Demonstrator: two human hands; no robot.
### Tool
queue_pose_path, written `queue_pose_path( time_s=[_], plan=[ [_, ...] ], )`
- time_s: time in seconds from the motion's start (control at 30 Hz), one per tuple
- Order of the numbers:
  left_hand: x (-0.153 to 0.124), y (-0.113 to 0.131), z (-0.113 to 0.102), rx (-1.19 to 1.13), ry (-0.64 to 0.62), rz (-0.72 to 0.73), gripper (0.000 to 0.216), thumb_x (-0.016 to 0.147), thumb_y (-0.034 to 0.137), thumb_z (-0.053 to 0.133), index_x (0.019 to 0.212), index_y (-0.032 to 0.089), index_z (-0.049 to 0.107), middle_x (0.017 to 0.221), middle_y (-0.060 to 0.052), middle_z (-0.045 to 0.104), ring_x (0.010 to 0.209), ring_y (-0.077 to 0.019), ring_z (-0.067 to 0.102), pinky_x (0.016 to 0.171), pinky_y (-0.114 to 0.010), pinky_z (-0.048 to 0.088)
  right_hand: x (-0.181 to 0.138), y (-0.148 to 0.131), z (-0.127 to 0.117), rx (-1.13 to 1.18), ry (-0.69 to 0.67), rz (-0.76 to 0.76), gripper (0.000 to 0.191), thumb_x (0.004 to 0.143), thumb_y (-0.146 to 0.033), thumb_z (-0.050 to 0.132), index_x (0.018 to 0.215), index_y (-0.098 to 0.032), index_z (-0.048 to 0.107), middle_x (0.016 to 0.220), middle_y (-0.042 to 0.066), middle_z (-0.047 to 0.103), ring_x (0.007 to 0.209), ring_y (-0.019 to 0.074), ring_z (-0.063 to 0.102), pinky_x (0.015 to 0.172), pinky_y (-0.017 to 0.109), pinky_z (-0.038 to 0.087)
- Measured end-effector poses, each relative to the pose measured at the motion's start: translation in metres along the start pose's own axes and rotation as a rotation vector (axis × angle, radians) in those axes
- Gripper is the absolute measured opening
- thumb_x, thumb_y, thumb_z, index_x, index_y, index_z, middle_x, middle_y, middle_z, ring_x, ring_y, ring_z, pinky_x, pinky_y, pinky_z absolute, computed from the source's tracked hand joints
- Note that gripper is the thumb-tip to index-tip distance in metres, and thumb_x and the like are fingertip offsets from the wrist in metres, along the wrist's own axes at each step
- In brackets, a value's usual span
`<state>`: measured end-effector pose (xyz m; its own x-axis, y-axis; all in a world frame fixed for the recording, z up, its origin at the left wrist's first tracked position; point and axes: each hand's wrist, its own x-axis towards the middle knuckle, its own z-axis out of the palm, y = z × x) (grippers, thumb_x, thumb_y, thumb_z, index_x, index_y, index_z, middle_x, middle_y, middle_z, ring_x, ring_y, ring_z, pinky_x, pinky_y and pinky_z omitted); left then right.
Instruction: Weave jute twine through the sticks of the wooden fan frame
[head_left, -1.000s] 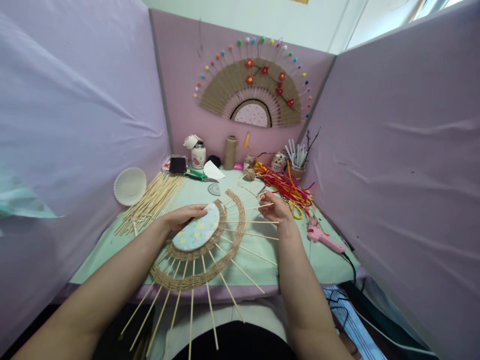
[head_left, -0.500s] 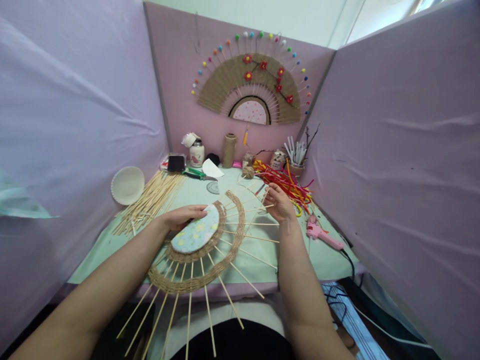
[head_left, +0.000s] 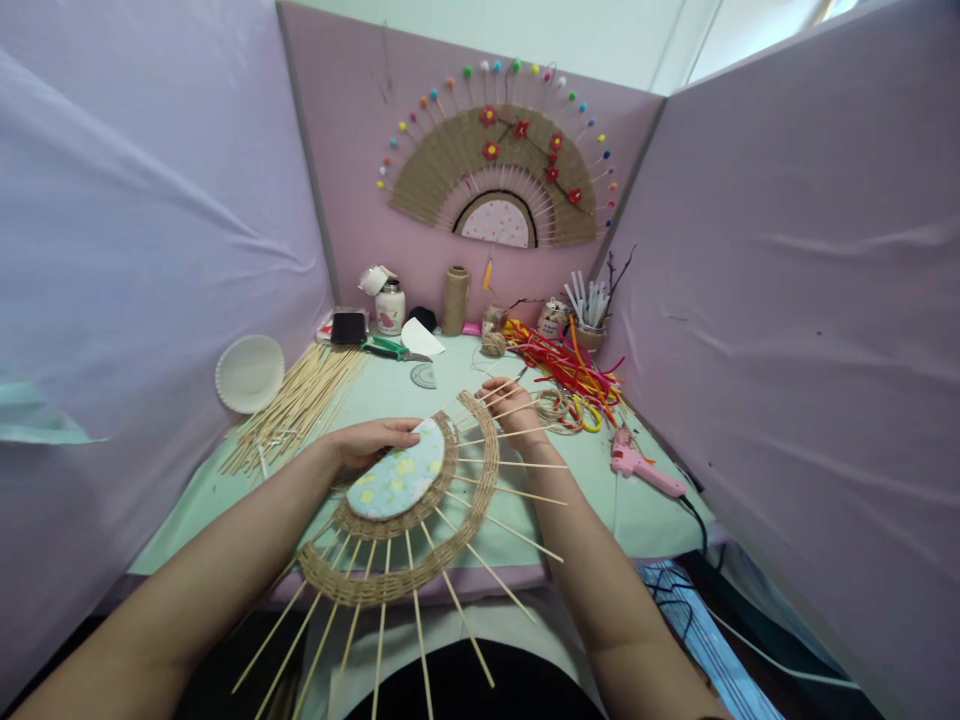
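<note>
A half-made fan (head_left: 420,520) lies on the green table (head_left: 645,510), with thin wooden sticks spreading out from a floral fabric half-circle (head_left: 396,480) and two arcs of woven twine. My left hand (head_left: 371,443) rests on the far edge of the fabric half-circle, fingers curled over it. At the fan's upper end my right hand (head_left: 508,402) sits among the sticks, its fingers pinched on something I cannot make out. A loop of loose twine (head_left: 556,408) lies just right of that hand.
A bundle of sticks (head_left: 300,405) and a white paper plate (head_left: 250,372) are at the left. Coloured pipe cleaners (head_left: 570,370), a pink glue gun (head_left: 643,467), green-handled scissors (head_left: 390,348), a twine spool (head_left: 454,300) and jars line the back. A finished fan (head_left: 495,180) hangs on the wall.
My right hand has moved left and away, from the outer stick tips to the fan's upper end. The left hand has stayed on the fabric. The view has shifted slightly.
</note>
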<state>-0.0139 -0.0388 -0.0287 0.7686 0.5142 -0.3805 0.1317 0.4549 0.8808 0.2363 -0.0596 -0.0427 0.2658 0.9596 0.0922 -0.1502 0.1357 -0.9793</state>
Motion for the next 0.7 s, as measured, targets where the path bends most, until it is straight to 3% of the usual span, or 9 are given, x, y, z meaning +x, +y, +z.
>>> queue_pose_path(
  time_s=[0.17,0.3,0.37,0.5,0.7],
  plan=[
    [0.009,0.016,-0.003,0.174,-0.179,0.035,0.054,0.069,0.022,0.079,0.12,0.018,0.062,0.106,-0.009,0.071,0.083,-0.0188,0.069,0.068,-0.024,0.053,0.0,0.004,0.009,0.007,0.032,-0.022,0.037,0.052,-0.037,0.077,0.078,-0.02,0.056,0.064,-0.004,0.061,0.055,0.0115,0.053,0.056,0.026,0.042],
    [0.027,0.036,0.013,0.165,-0.207,0.104,0.055,0.07,0.021,0.079,0.122,0.019,0.062,0.105,-0.009,0.072,0.086,-0.0191,0.069,0.074,-0.028,0.054,0.001,0.004,0.008,0.043,0.02,-0.05,0.037,0.055,-0.037,0.077,0.08,-0.021,0.054,0.065,-0.004,0.062,0.057,0.0124,0.055,0.058,0.027,0.044],
    [0.042,0.042,0.023,0.08,-0.176,0.154,0.041,0.073,0.024,0.076,0.111,0.013,0.067,0.106,-0.013,0.072,0.091,-0.0216,0.069,0.08,-0.031,0.053,0.002,0.006,0.008,0.047,0.01,-0.069,0.037,0.056,-0.036,0.077,0.081,-0.021,0.055,0.067,-0.003,0.062,0.058,0.013,0.056,0.059,0.028,0.045],
    [0.07,0.043,0.035,-0.097,-0.014,0.14,0.019,0.078,0.019,0.071,0.093,0.008,0.07,0.084,-0.011,0.074,0.074,-0.0169,0.069,0.069,-0.025,0.054,0.004,0.007,0.005,0.058,0.01,-0.088,0.035,0.058,-0.035,0.076,0.082,-0.021,0.055,0.067,-0.004,0.061,0.061,0.0138,0.058,0.062,0.029,0.048],
    [0.075,0.039,0.035,-0.187,-0.061,0.153,0.02,0.075,0.006,0.07,0.094,0.006,0.07,0.083,-0.011,0.073,0.07,-0.0132,0.067,0.062,-0.02,0.052,0.005,0.001,0.0,-0.043,0.058,-0.166,0.029,0.06,-0.035,0.076,0.077,-0.019,0.058,0.067,-0.003,0.061,0.062,0.0126,0.056,0.061,0.027,0.045]
  ],
)
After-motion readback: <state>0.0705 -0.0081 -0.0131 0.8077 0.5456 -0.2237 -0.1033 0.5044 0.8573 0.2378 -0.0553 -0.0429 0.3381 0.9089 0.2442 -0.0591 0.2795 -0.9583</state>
